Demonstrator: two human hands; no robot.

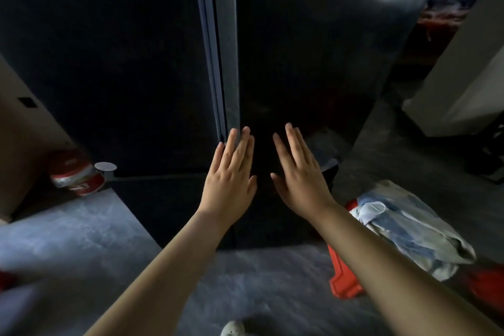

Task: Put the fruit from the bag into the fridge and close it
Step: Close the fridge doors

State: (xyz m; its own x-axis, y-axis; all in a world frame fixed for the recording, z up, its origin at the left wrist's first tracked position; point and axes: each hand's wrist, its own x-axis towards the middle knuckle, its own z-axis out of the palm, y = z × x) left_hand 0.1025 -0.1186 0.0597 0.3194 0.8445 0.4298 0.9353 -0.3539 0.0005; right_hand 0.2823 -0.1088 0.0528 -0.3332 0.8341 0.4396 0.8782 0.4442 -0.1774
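Tall glossy black two-door fridge (pixel 313 49): fills the upper view and stands on the mottled grey floor (pixel 81 240). Grey edge strip runs down the seam between the two doors (not clear whether the right-hand door sits fully flush).

Left hand (pixel 230 172): fingers straight and close together, palm laid flat on the right-hand door just beside the seam. Holds nothing.

Right hand (pixel 300 172): fingers straight and slightly fanned, palm against the same door, near the other hand but apart from it. Holds nothing.

Crumpled pale blue-and-white plastic bag (pixel 409 229): lies slumped on the right, beside the fridge's lower corner, draped over a red plastic crate (pixel 345 281). Contents not discernible.

Red-and-white round container (pixel 76 176): tilted on the floor at the fridge's left corner, just beside a flat white disc (pixel 105 166).

Brown cardboard box (pixel 19 144): far left, near the round container.

White perforated shoe (pixel 231 329): bottom edge, partly cut off by the frame.

Pale cabinet (pixel 463 76): right side, apart from the fridge.
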